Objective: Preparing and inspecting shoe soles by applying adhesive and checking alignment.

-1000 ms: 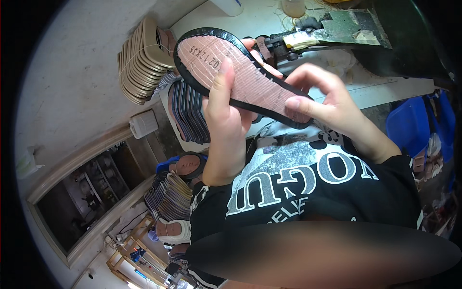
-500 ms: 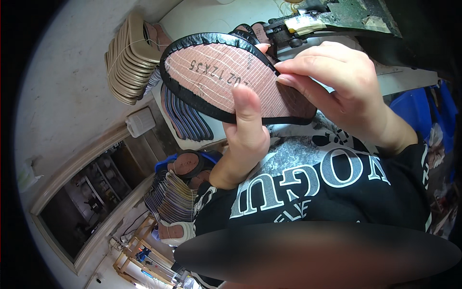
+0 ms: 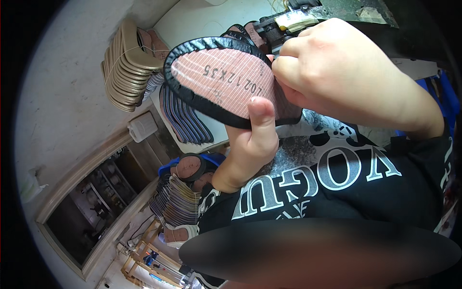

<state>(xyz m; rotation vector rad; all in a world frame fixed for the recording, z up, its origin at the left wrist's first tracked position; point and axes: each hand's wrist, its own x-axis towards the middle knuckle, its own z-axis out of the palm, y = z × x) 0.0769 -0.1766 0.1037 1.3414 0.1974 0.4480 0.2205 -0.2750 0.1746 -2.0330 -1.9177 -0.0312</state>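
Observation:
A shoe insole (image 3: 211, 77) with a pinkish-brown, white-lined face and a gathered black edging is held up in front of me. My left hand (image 3: 257, 139) grips it from the near side, thumb pressed on the face and the other fingers mostly hidden behind it. At the insole's right edge my right hand (image 3: 317, 62) is closed, its curled fingers against the black edging. The back of that hand hides its fingertips and part of the insole. More black-edged insoles (image 3: 254, 33) lie behind it on the white table (image 3: 192, 24), near a green machine (image 3: 349, 14).
A tied bundle of beige insoles (image 3: 126, 72) stands at the left by the wall. Below it is a row of dark striped insoles (image 3: 185, 118). A white plastic container (image 3: 143, 126) and a further stack of insoles (image 3: 175, 200) are lower left. Blue plastic (image 3: 445, 98) shows at right.
My right hand has turned from an extended pinch to curled fingers, its back now facing up and its wrist raised. The insole has tilted slightly in my left hand.

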